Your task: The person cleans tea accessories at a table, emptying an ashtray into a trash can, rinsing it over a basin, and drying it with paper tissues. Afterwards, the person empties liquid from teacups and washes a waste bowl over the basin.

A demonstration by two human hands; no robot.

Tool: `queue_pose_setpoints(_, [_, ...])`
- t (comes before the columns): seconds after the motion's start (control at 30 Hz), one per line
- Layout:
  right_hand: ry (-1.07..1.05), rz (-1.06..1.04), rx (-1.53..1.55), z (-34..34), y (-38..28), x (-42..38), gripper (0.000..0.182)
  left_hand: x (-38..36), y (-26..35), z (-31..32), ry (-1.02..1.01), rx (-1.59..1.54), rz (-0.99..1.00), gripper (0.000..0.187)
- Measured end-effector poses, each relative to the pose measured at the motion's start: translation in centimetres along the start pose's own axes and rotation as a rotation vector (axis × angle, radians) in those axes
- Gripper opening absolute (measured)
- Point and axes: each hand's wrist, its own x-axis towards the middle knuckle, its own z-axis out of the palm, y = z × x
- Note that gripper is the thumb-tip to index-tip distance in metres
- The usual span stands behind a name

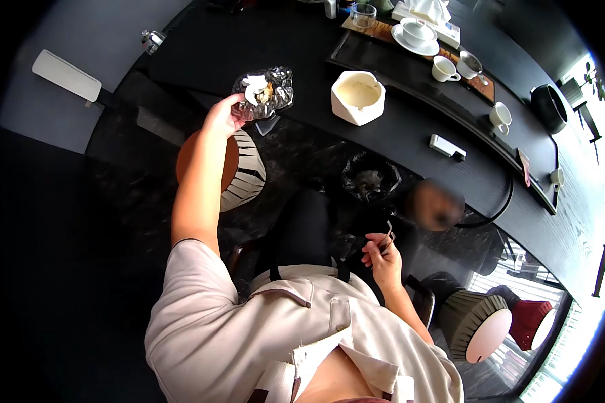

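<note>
Out by the near edge of the dark table (296, 40), the left hand (225, 121) has its fingers pinched on crumpled dark plastic (284, 87), with pale scraps (256, 87) in it, hard to identify from up here. Down near the lap, the right hand (383, 263) is closed around a slim, bent metal tool (389, 232). Further out, a lined bin (348, 183) sits below the table edge, a white pot (356, 115) stands on top, and white cups (445, 68) line the tea tray (383, 57) beyond.
</note>
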Motion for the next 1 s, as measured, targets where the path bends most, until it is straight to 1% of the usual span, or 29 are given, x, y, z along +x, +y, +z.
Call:
queue_pose_setpoints(0.03, [0.005, 0.01, 0.005, -0.1, 0.4, 0.0, 0.014, 0.3, -0.4, -0.6, 0.0, 0.012, -0.005, 0.017])
queue_pose_setpoints(0.1, [0.001, 0.057, -0.025, -0.2, 0.4, -0.2, 0.015, 0.5, -1.3, -1.7, 0.02, -0.107, -0.071, 0.016])
queue_pose_setpoints(0.13, [0.0, 0.069, -0.072, -0.2, 0.2, -0.3, 0.014, 0.2, -1.8, -2.4, -0.06, -0.16, -0.067, 0.016])
queue_pose_setpoints(0.17, [0.004, 0.086, -0.116, -0.1, 0.1, -0.3, 0.014, -0.1, -2.1, -3.2, -0.063, -0.142, -0.084, 0.016])
queue_pose_setpoints(0.23, [0.006, 0.072, -0.17, -0.1, -0.2, -0.5, 0.014, -0.7, -3.7, -4.5, -0.224, -0.298, -0.036, 0.014])
queue_pose_setpoints(0.3, [0.013, 0.046, -0.226, -0.3, 0.4, -0.4, 0.015, -3.7, -5.3, -3.9, -0.1, -0.378, 0.032, 0.016])
queue_pose_setpoints(0.37, [0.037, 0.088, -0.225, -0.6, 1.3, -0.3, 0.016, -5.4, -7.3, -6.5, -0.273, -0.431, 0.025, 0.027])
queue_pose_setpoints(0.43, [0.066, -0.06, -0.444, -1.0, 3.4, 0.1, 0.018, -8.5, -9.1, -6.4, -0.218, -0.401, 0.011, 0.034])
queue_pose_setpoints(0.47, [0.058, -0.019, -0.446, -1.1, 4.0, 0.3, 0.023, -10.6, -9.7, -5.5, -0.267, -0.346, 0.03, 0.033])
queue_pose_setpoints(0.5, [0.063, -0.006, -0.443, -1.2, 4.6, 0.5, 0.023, -11.7, -10.6, -5.6, -0.272, -0.357, 0.001, 0.035])
queue_pose_setpoints(0.57, [0.098, -0.009, -0.534, -1.3, 5.7, 1.6, 0.03, -13.7, -12.3, -4.6, -0.286, -0.282, -0.057, 0.037])
queue_pose_setpoints(0.6, [0.116, -0.005, -0.5, -1.4, 6.3, 2.4, 0.034, -14.2, -13.5, -4.5, -0.313, -0.268, -0.093, 0.038])
queue_pose_setpoints(0.63, [0.118, 0.002, -0.497, -1.5, 7.2, 3.7, 0.034, -14.4, -14.5, -3.9, -0.343, -0.255, -0.128, 0.039])
queue_pose_setpoints(0.67, [0.183, 0.004, -0.481, -1.6, 8.4, 5.2, 0.033, -14.1, -15.6, -3.0, -0.411, -0.224, -0.188, 0.041])
queue_pose_setpoints(0.7, [0.247, 0.009, -0.467, -1.8, 9.7, 6.7, 0.032, -13.0, -17.2, -2.7, -0.418, -0.22, -0.257, 0.038])
queue_pose_setpoints(0.77, [0.289, 0.014, -0.445, -2.4, 12.1, 10.8, 0.034, -10.6, -20.4, -0.4, -0.292, -0.108, -0.295, 0.032])
queue_pose_setpoints(0.83, [0.327, 0.028, -0.422, -3.1, 13.3, 14.2, 0.035, -6.8, -24.1, 1.0, -0.233, -0.003, -0.337, 0.024])
queue_pose_setpoints(0.87, [0.356, -0.033, -0.444, -3.4, 13.7, 15.8, 0.035, -4.7, -26.0, 1.8, -0.213, 0.074, -0.342, 0.019])
queue_pose_setpoints(0.9, [0.39, -0.091, -0.463, -3.6, 14.1, 17.4, 0.036, -3.1, -27.3, 3.1, -0.195, 0.101, -0.352, 0.019])
queue_pose_setpoints(1.0, [0.366, -0.066, -0.491, -4.1, 14.5, 20.5, 0.037, 1.9, -31.2, 6.3, -0.188, 0.275, -0.358, 0.021])
